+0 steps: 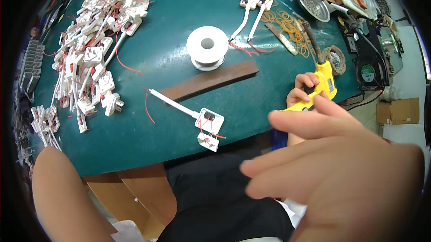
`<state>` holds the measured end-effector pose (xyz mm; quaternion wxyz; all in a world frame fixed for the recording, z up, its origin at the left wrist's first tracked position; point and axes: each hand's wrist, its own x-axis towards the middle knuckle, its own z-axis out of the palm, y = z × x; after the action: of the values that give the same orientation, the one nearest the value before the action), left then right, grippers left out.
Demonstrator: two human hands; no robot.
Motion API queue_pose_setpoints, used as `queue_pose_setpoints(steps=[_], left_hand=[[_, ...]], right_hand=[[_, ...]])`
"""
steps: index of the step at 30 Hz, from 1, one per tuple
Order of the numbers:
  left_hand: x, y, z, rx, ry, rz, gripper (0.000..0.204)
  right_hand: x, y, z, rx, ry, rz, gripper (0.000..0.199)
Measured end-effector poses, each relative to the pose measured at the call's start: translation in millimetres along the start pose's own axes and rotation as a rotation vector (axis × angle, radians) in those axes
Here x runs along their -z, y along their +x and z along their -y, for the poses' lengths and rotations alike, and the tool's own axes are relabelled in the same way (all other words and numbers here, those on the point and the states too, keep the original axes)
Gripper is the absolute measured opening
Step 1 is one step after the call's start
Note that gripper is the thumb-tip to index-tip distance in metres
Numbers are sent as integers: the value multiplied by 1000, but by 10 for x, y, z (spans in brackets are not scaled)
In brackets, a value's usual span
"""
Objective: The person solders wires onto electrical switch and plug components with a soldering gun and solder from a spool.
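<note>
At the table's right edge, my right hand [300, 90] is closed around the handle of a yellow soldering gun [329, 81], its grey metal nose pointing away from me. My left hand [336, 161] is large and blurred close to the camera, fingers apart with nothing in them; it covers the right wrist. A bare bent arm [65, 192] shows at lower left. On the table before me lies a white plug housing [211, 120], opened, with dark parts and red wires inside. Its white cable end rests against a brown bar [211, 80]. The housing's other half [208, 142] lies at the near edge.
A heap of white plug pieces [94, 53] fills the left side. A white spool [196, 44] stands behind the bar. Two wired plugs [248, 0], rubber bands [292, 29], a metal bowl of small parts [322, 11] and a brown bowl [342, 56] lie at right.
</note>
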<state>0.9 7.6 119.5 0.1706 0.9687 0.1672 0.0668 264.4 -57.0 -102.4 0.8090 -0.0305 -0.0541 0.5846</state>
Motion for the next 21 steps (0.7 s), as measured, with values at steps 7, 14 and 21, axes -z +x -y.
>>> queue_pose_setpoints(steps=[7,14,21], left_hand=[[125,-208,81,87,15,85,28],[163,-413,95,197,11,129,32],[-1248,-666,741,193,38,-250,33]], right_hand=[[-139,-2,134,10,-12,28,39],[-231,-22,-3,2,45,21,32],[-140,-22,13,37,28,40,35]])
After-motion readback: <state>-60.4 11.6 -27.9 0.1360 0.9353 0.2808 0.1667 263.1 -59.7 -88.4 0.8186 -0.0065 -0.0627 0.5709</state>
